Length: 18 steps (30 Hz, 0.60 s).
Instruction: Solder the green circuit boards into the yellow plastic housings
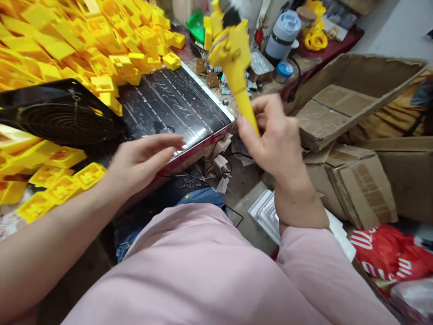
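My right hand (275,135) is closed around the narrow lower end of a long yellow plastic piece (237,67), held up above the table's edge. A wider, blocky head tops the piece, with something black at its upper end; motion blurs it, so I cannot tell its exact kind. My left hand (145,160) lies palm down near the front edge of a black striped board (169,104), fingers stretched out and holding nothing. Behind that hand rises a heap of yellow plastic housings (84,40), with more of them (64,187) beside my left forearm.
A black fan (64,113) stands among the housings at left. At the back are a lidded cup (282,36), a metal tin (261,67) and a small blue-lidded jar (284,71). Cardboard boxes (363,185) and a red bag (392,253) lie on the right.
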Each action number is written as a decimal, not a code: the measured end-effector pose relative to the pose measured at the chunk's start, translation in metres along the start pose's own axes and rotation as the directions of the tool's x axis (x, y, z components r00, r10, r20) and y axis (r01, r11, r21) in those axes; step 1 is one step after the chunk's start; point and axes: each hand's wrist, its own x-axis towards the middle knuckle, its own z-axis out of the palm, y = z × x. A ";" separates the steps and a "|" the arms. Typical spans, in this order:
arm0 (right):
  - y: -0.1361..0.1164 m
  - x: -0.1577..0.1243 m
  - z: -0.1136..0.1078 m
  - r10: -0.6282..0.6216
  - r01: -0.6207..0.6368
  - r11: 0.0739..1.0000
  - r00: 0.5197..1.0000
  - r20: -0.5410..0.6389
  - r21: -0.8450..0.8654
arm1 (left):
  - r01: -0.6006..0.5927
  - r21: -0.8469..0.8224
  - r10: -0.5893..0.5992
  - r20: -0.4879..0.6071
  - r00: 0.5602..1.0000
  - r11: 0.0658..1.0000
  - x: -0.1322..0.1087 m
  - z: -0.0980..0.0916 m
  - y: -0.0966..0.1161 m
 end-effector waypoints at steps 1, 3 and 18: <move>-0.004 -0.008 0.005 -0.026 0.026 1.000 1.000 0.014 0.009 | 0.055 -0.226 -0.038 0.081 0.996 0.973 0.011 0.018 0.008; -0.011 -0.022 0.022 -0.083 0.080 0.996 0.995 0.060 0.046 | 0.141 -0.593 -0.082 0.127 0.989 0.793 0.025 0.052 0.025; -0.039 -0.082 0.133 -0.309 0.373 0.763 0.928 -0.210 0.527 | 0.162 -0.547 -0.176 0.027 0.984 0.821 0.047 0.075 0.053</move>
